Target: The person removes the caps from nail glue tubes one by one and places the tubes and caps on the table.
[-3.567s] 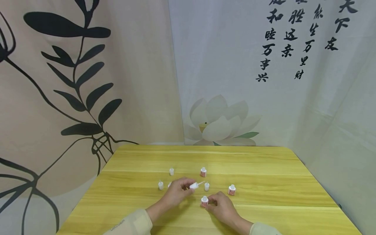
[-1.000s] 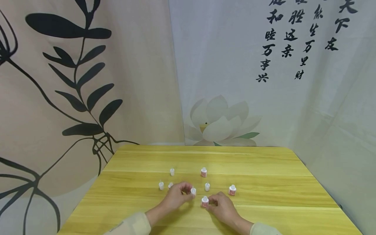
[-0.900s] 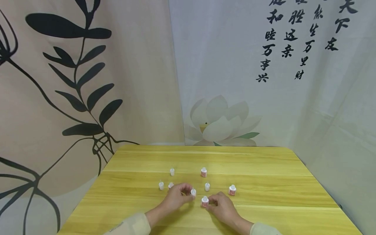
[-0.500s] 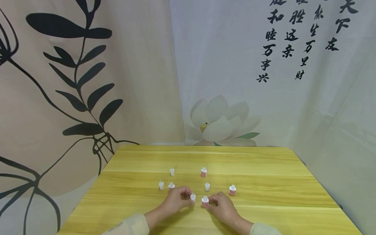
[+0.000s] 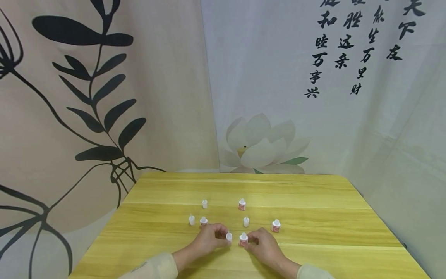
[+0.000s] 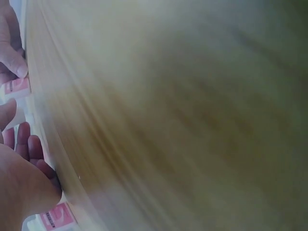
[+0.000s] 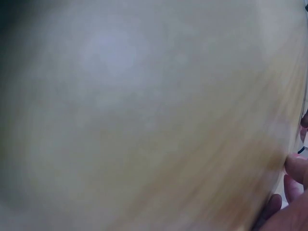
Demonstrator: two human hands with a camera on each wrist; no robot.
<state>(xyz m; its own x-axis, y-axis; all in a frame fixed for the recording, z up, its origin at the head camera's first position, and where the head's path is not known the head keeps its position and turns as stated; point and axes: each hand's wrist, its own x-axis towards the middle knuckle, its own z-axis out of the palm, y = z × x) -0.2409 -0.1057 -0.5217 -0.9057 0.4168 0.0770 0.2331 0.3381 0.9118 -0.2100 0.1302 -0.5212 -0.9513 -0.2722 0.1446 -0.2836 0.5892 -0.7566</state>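
In the head view my left hand [image 5: 210,237] pinches a small white cap [image 5: 229,236] with a thin stem pointing up, low over or on the table; which of the two I cannot tell. Just right of it, a small bottle [image 5: 243,241] with a red label and white top stands upright, held at its right side by the fingers of my right hand [image 5: 265,247]. The left wrist view shows this bottle's red label [image 6: 18,86] under the right hand's fingertips. Only part of the right hand [image 7: 293,211] enters the right wrist view.
Similar red-labelled bottles stand behind the left hand [image 5: 203,221], at the back [image 5: 242,205] and to the right [image 5: 275,226]. More white caps stand at the left [image 5: 191,220], back left [image 5: 204,204] and centre [image 5: 246,222]. All are on the wooden table [image 5: 313,205], before a printed curtain.
The left hand has turned the white cap from stem pointing right to stem up, then lowered it toward the table. The right hand and its bottle have stayed in place.
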